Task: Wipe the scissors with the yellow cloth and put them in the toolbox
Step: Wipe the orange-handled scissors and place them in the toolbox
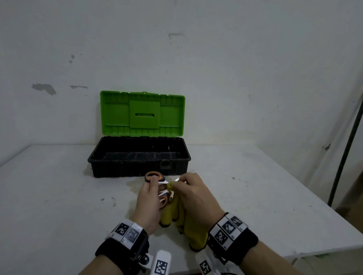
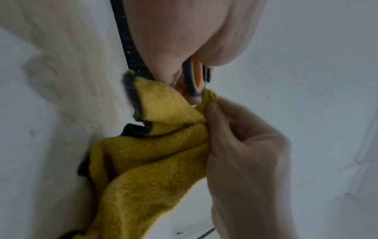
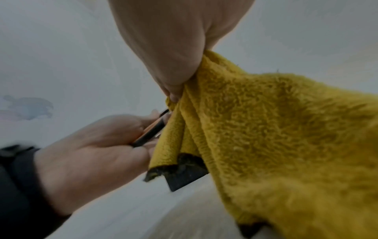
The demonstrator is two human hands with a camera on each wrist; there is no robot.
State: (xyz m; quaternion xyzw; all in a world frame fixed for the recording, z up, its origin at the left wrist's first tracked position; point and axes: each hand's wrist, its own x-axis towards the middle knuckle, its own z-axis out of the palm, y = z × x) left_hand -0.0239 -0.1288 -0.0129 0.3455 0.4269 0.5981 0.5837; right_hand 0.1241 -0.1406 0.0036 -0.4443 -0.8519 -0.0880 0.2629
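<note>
Left hand (image 1: 149, 196) grips scissors (image 1: 155, 179) by the orange handles, above the worktop (image 1: 56, 193). Right hand (image 1: 196, 193) pinches yellow cloth (image 1: 184, 220) against the blade. Toolbox (image 1: 140, 156) open just behind, lid up.

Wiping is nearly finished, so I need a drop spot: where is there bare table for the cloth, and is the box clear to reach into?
Bare table lies left of the left hand, and more right of the right hand, toward the table edge. The toolbox is open, nothing visible in its dark tray. The strip between box and hands is crowded with the scissors and yellow cloth.
</note>
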